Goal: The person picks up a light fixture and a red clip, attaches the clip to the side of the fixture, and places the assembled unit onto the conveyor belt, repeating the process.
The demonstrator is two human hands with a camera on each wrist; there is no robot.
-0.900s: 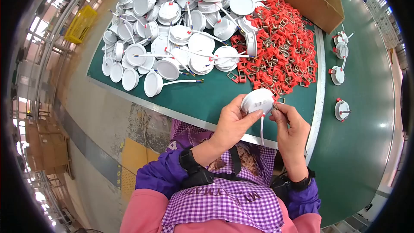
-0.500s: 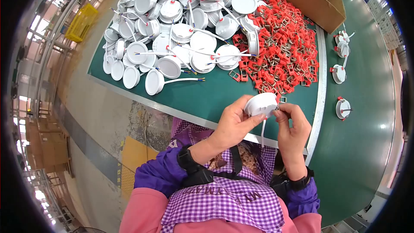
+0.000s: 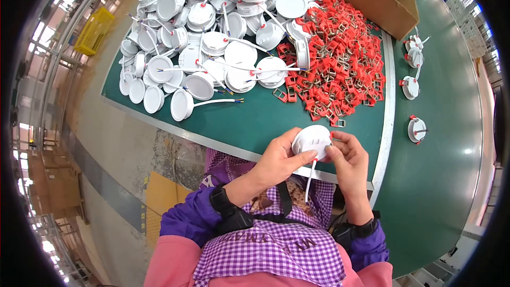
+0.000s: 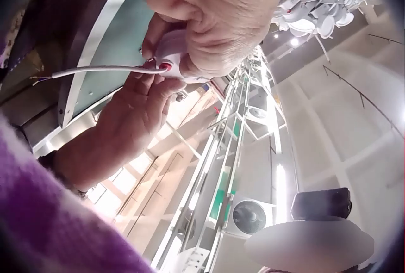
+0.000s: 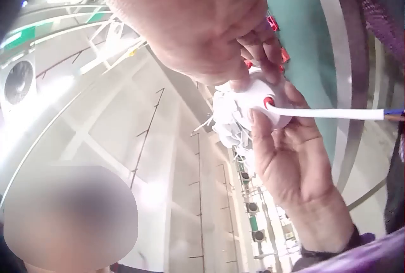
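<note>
A person is holding a round white fitting [image 3: 312, 142] right of the frame's centre.
The left hand [image 3: 279, 159] is curling round its left side; the right hand [image 3: 351, 166], fingers bent, is pinching a red clip [image 3: 332, 135] at its right edge, while a clip heap [image 3: 340, 64] is lying higher up.

Head view bright, fisheye-bowed, black corners. Wrist views hazy: overhead strip light [image 4: 280, 191] blown out, right hand [image 5: 190, 26] soft up close.
</note>
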